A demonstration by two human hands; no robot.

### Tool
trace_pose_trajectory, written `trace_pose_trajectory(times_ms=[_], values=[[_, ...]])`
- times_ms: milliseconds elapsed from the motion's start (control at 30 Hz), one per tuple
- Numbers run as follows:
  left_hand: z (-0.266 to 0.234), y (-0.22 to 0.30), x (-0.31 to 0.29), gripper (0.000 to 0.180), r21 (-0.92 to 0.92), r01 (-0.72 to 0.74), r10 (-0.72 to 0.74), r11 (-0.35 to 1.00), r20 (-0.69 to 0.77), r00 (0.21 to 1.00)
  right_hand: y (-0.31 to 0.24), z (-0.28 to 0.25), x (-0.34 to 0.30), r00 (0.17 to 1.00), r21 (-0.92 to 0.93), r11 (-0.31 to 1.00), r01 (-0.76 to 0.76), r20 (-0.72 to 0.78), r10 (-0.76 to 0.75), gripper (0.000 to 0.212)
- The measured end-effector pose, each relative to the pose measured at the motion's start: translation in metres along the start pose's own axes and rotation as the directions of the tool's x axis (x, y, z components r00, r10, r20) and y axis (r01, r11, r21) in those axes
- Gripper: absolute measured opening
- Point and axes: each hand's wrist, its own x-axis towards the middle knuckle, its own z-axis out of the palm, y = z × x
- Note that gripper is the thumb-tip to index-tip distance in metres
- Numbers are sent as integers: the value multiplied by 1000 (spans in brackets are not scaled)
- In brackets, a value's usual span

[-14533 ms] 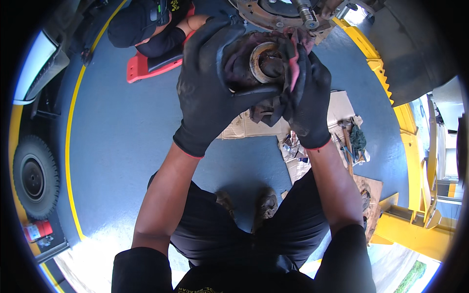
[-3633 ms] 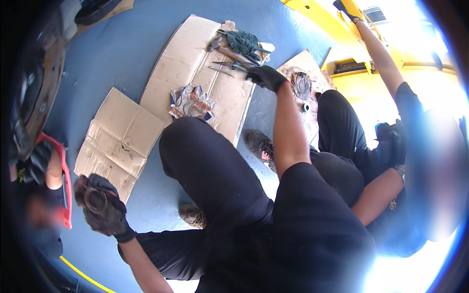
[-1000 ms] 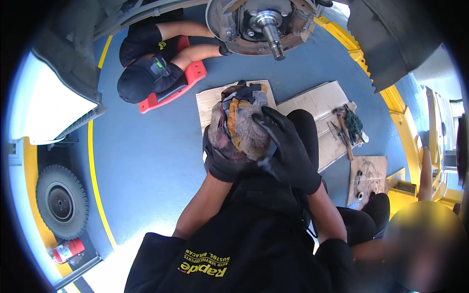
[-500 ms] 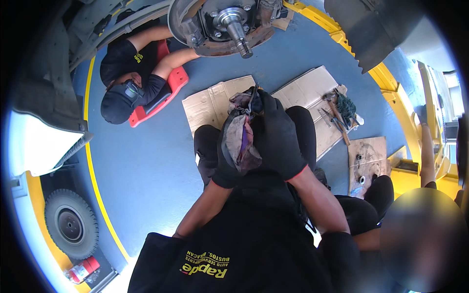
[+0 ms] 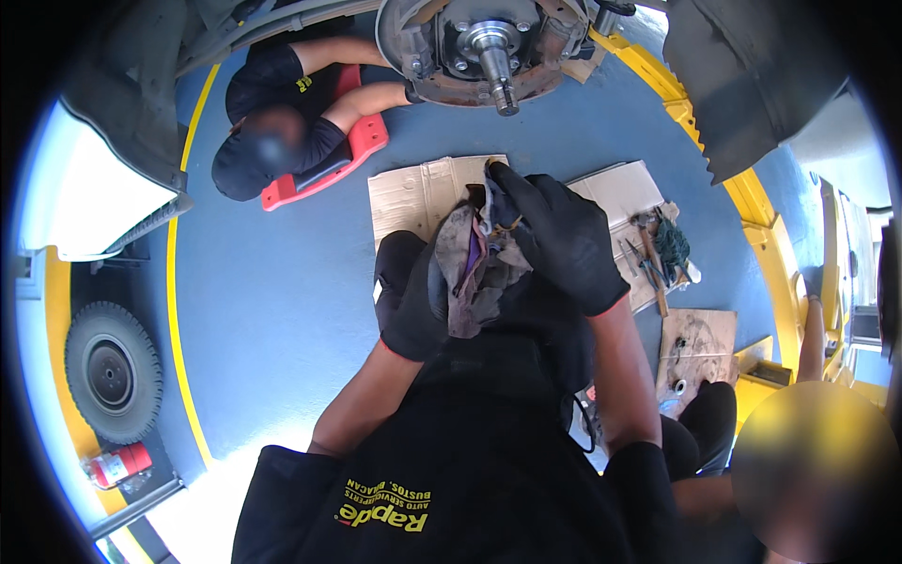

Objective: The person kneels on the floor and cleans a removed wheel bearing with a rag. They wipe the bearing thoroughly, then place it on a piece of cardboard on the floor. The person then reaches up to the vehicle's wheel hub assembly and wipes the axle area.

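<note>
A bunched, stained rag (image 5: pixel 458 246) is held in front of the person's body. The black-gloved left hand (image 5: pixel 420 305) cups its left side, fingers partly hidden by cloth; the gloved right hand (image 5: pixel 568 235) pinches its far edge with bent fingers. Flattened cardboard (image 5: pixel 399 197) lies beyond on the blue floor (image 5: pixel 272 282) (a hammer (image 5: pixel 661 301) rests on another piece, right). Far left, a co-worker (image 5: pixel 258 89) is on a red creeper (image 5: pixel 368 136); a wheel hub (image 5: pixel 491 47) stands far centre.
</note>
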Motion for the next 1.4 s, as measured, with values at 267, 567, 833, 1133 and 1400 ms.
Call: trace_pose_trajectory(times_ms=[267,567,833,1133,1400], values=[[-19,-12,-1,49,519,-515,428,682,287,857,-8,7,-12,972,231,945,-233,30,232,65],[-5,-25,-1,46,144,-315,288,938,178,941,-13,-7,-5,990,192,973,127,-85,-112,60],[-9,-21,-2,44,36,-266,254,963,195,947,-19,-5,-7,981,458,886,69,-193,24,47],[-27,-18,1,43,-182,-147,193,972,269,944,-4,18,-16,936,772,630,-90,-151,319,43],[14,6,-8,45,406,-329,331,853,67,941,2,-1,-22,841,887,325,-327,116,528,41]])
